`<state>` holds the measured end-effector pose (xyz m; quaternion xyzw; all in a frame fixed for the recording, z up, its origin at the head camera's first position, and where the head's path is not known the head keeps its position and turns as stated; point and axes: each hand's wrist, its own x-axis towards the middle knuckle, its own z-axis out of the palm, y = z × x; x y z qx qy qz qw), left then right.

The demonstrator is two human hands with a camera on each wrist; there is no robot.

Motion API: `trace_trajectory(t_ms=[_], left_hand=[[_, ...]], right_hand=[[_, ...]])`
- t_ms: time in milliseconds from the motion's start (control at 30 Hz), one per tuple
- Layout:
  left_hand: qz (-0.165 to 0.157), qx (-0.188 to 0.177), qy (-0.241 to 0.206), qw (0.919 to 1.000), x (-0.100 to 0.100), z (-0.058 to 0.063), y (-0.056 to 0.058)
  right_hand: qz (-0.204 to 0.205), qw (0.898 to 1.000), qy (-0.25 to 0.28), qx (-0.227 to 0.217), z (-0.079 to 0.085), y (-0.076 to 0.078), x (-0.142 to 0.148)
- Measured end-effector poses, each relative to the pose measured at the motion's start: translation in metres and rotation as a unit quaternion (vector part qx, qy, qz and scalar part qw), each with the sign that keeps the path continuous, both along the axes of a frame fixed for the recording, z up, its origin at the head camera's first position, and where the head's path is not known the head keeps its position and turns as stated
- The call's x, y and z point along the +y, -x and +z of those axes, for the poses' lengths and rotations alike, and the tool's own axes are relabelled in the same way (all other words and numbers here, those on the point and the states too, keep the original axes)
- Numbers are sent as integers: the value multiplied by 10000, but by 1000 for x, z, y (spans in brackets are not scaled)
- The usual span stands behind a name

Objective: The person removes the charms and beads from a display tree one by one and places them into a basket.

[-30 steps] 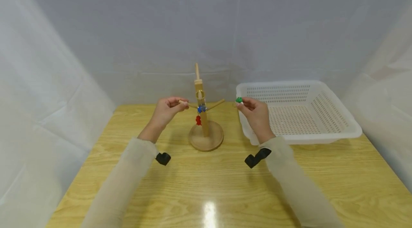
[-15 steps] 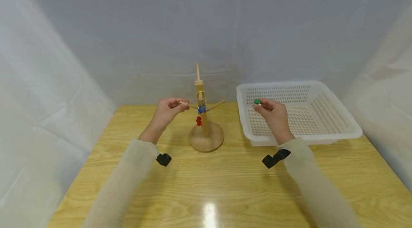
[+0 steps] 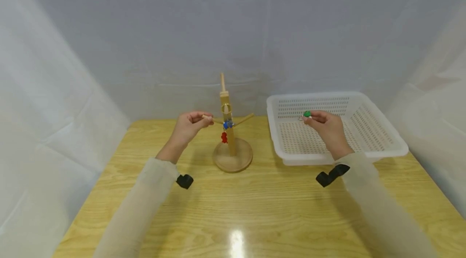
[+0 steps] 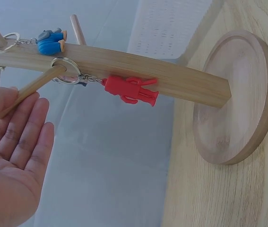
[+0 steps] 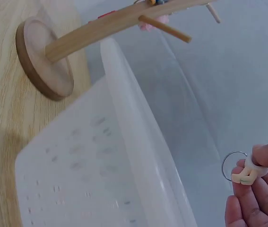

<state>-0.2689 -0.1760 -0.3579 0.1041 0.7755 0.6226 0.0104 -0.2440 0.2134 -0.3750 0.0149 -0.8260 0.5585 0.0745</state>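
Note:
A wooden stand point(image 3: 231, 144) with a round base and several pegs stands upright on the table. My left hand point(image 3: 185, 130) pinches the tip of one wooden peg point(image 4: 32, 90) between thumb and fingers. On that peg hangs a red figure keychain point(image 4: 129, 89) by its metal ring. A blue figure keychain point(image 4: 51, 43) hangs on another peg higher up. My right hand point(image 3: 329, 130) pinches a small keychain with a green top point(image 3: 307, 114) above the basket. In the right wrist view that keychain shows pale legs point(image 5: 245, 177) and a loose ring; fingers hide part of it.
A white perforated plastic basket point(image 3: 338, 155) stands right of the stand, its rim close to the right-hand peg point(image 3: 244, 119). Something pink point(image 5: 148, 24) shows partly behind the post. Pale curtains point(image 3: 182, 39) surround the wooden table point(image 3: 233, 205).
My right hand, with the green-topped keychain, has moved right from beside the basket's left rim to over its inside. The left hand stays on the peg.

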Motion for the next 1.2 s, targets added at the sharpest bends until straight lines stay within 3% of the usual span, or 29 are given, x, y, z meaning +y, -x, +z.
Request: trace_trajectory(t_ms=[400,633,1000,1200], left_hand=[[-17,-87,-33,10000,-1,-2,3],[-6,-59,-20,10000,-2,-3,5],[77,-174,65,9998,-1,-2,5],[64,-173,7,9998,0,-2,5]], right_hand=[[51,9986,-391,-366,4,4,24],[204,9977,-34,-650,1,12,36],[389,9936,79,-1058,-3,20,51],[244,9909,117,-1318,-6,24,54]])
